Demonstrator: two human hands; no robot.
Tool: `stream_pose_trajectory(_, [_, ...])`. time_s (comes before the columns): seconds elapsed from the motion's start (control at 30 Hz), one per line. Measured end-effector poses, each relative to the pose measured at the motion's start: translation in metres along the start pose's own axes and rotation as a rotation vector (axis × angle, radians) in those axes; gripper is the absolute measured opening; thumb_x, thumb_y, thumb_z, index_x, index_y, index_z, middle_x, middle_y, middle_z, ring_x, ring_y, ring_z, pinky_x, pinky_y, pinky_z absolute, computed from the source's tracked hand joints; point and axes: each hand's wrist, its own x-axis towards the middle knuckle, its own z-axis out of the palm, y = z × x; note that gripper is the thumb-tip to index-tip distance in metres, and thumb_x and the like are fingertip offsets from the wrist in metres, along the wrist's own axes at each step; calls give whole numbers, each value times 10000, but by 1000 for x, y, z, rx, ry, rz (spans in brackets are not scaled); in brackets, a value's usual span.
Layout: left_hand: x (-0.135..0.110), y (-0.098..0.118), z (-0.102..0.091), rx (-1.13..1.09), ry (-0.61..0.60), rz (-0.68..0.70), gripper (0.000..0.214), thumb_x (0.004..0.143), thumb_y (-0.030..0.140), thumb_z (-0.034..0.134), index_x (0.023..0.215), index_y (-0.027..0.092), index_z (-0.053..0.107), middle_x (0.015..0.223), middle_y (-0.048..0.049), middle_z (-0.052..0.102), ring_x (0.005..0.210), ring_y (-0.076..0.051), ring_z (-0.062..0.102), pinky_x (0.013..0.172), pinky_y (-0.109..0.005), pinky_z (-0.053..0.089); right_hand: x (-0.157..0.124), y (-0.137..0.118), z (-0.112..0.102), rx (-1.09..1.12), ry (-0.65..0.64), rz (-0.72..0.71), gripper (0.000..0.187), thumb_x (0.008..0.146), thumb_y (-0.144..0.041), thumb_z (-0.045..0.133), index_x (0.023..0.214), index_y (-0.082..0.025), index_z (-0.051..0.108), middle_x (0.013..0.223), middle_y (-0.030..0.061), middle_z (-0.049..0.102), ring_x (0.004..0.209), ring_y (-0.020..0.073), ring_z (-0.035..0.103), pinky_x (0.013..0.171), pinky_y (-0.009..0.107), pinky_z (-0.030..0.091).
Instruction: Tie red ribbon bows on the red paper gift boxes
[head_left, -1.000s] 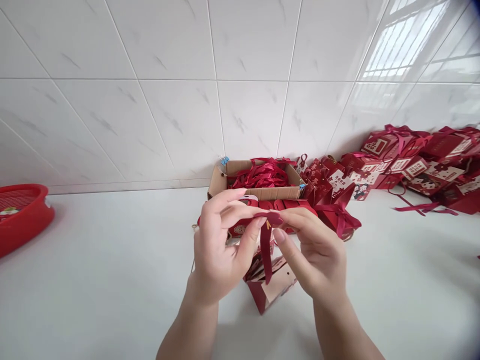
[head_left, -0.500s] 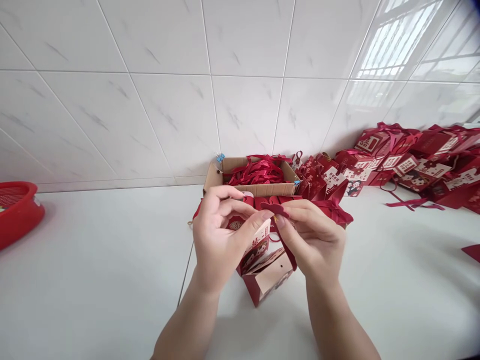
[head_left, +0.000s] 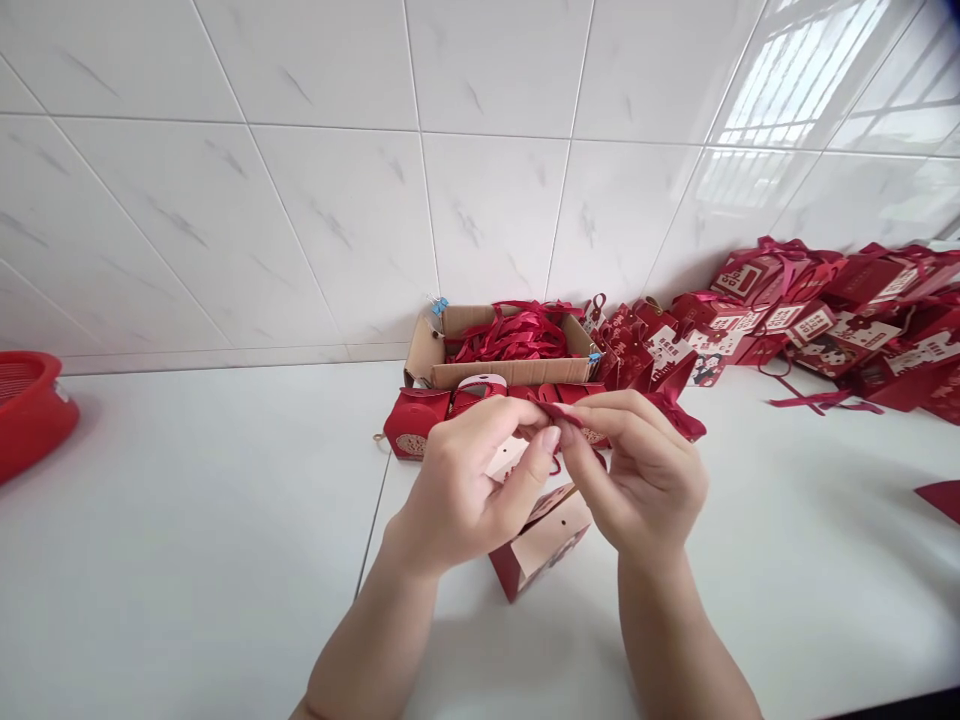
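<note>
My left hand (head_left: 476,480) and my right hand (head_left: 652,475) meet in front of me, pinching a small dark red paper tag (head_left: 562,411) between their fingertips. Most of the tag is hidden by the fingers. Just below them, an open red and cream gift box (head_left: 551,545) with a small hole in its flap stands on the white table. A second cream-flapped box (head_left: 506,457) is partly covered by my left hand. Behind the hands runs a row of red boxes (head_left: 416,412), one with a round gold pattern.
Against the tiled wall stands a cardboard box (head_left: 510,374) filled with red ribbons (head_left: 517,335), with blue clips at its corners. Finished-looking red gift boxes (head_left: 795,320) are piled at right. A red plastic basket (head_left: 37,420) sits at the far left.
Both hands have closed in more tightly on the tag, which shows less now. My left hand has turned and moved slightly right, uncovering the red box at its left.
</note>
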Motion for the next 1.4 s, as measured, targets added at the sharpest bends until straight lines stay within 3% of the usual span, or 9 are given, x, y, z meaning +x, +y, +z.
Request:
stream_pose_trajectory(0.17, [-1,-4,2,207,53,97,81,856,147,523,797,201,538,645,17,568,574,-101,525,550,-226,463,2,-1,0,-55,-38,-11,227,788,-37,619,924,-209,677,815,34,647,677,135,611,481,245,474])
stream_pose_trajectory(0.37, [-3,-6,4,325,37,86,102,869,142,489,793,207,507,620,31,515,539,-92,461,501,-219,409,3,0,1,-102,-92,-20,215,819,-34,577,935,-197,657,848,47,655,753,151,630,569,259,518])
stream_pose_trajectory(0.53, [-1,-5,5,326,61,151,122,866,107,492,796,203,517,605,37,488,529,-85,441,507,-213,404,4,-3,-3,-53,-112,64,180,843,-64,546,915,-195,646,842,38,641,725,138,608,571,257,511])
stream_pose_trajectory(0.73, [1,-8,5,188,-14,152,133,881,102,474,858,205,556,708,4,612,605,-100,532,587,-221,462,3,-2,-8,120,-149,254,121,873,-150,547,896,-197,656,829,36,640,708,139,609,592,272,523])
stream_pose_trajectory(0.97, [0,-11,-19,152,-285,-189,209,945,274,387,863,231,574,658,0,578,578,-143,540,522,-263,420,5,9,-7,8,-84,245,85,819,-146,612,838,-189,683,788,23,647,668,122,601,568,252,509])
stream_pose_trajectory(1.07, [0,-16,-32,291,-497,-458,246,908,432,416,884,236,563,684,-5,596,594,-175,562,495,-275,382,7,12,-10,-39,-57,279,67,813,-157,621,820,-191,679,777,26,649,690,137,605,582,269,504])
stream_pose_trajectory(1.17, [1,-23,-28,436,-763,-701,309,782,520,556,862,224,514,690,-1,587,580,-187,552,463,-266,312,8,13,-12,-46,-67,303,64,811,-161,617,814,-193,673,776,30,650,698,147,602,588,281,494])
stream_pose_trajectory(1.23, [2,-28,-19,467,-844,-741,279,757,462,580,868,227,479,688,4,572,562,-181,536,455,-264,278,9,13,-13,-49,-56,295,62,807,-164,616,796,-196,668,761,26,647,683,143,593,580,278,483])
stream_pose_trajectory(1.4, [7,-43,-6,447,-846,-677,204,781,269,514,966,244,433,708,14,555,560,-170,517,468,-265,266,9,14,-13,-44,-122,293,68,801,-154,613,765,-192,656,743,12,638,671,128,580,606,270,476])
